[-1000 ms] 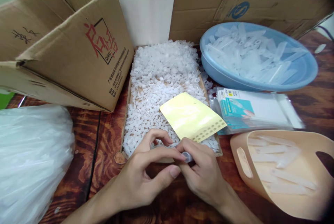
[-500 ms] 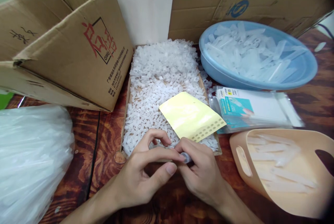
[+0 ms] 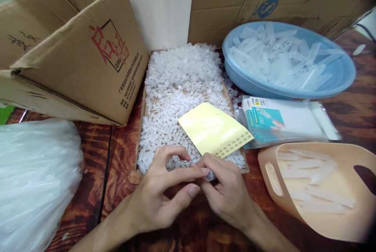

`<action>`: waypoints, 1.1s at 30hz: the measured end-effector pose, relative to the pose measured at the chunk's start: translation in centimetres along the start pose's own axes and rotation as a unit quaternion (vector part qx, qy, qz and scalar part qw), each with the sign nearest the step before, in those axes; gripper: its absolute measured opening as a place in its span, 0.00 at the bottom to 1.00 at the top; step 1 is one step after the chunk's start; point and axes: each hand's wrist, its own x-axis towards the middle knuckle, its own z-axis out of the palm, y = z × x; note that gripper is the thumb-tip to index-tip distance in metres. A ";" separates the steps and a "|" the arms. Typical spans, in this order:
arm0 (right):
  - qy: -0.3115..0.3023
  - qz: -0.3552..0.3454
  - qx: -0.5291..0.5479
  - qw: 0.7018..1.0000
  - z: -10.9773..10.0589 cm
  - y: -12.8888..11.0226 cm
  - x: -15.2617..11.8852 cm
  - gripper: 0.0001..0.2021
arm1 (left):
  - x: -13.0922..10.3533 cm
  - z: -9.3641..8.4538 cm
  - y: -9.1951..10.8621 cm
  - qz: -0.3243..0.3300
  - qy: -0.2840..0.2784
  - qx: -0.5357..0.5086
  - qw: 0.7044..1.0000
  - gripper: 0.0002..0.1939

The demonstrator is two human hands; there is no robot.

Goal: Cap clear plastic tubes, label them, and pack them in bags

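Note:
My right hand (image 3: 227, 189) is closed round a small translucent tube (image 3: 210, 175), whose round end shows between thumb and forefinger. My left hand (image 3: 167, 189) is beside it with fingers curved and apart; its forefinger tip touches the tube's end. Behind both hands is a shallow cardboard tray (image 3: 142, 126) heaped with small translucent plastic pieces (image 3: 167, 115). A yellow sheet (image 3: 214, 128) with rows of small dark round stickers along one edge lies on the pieces, just beyond my right hand.
An open cardboard box (image 3: 85, 56) and a plastic bag (image 3: 38, 181) stand left. At right are a blue basin (image 3: 288, 89) of translucent tubes, printed packets (image 3: 282, 120) and a beige basket (image 3: 323, 148) holding several tubes. A large carton (image 3: 223, 9) stands behind.
The whole view has shifted slightly. Both hands keep nearly the same pose, with the left forefinger still at the tube's end.

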 end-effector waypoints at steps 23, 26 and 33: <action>-0.006 0.017 0.006 1.000 0.1 0.0 0.0 0.10 | 0.6 0.0 0.0 0.081 0.018 0.060 0.995 0.16; -0.008 0.026 0.014 1.000 0.1 0.1 -0.2 0.10 | 0.6 0.0 -0.1 0.113 0.017 0.097 0.989 0.17; -0.009 0.033 0.019 0.999 0.1 0.1 0.0 0.11 | 0.6 -0.2 0.1 0.130 0.028 0.140 0.981 0.15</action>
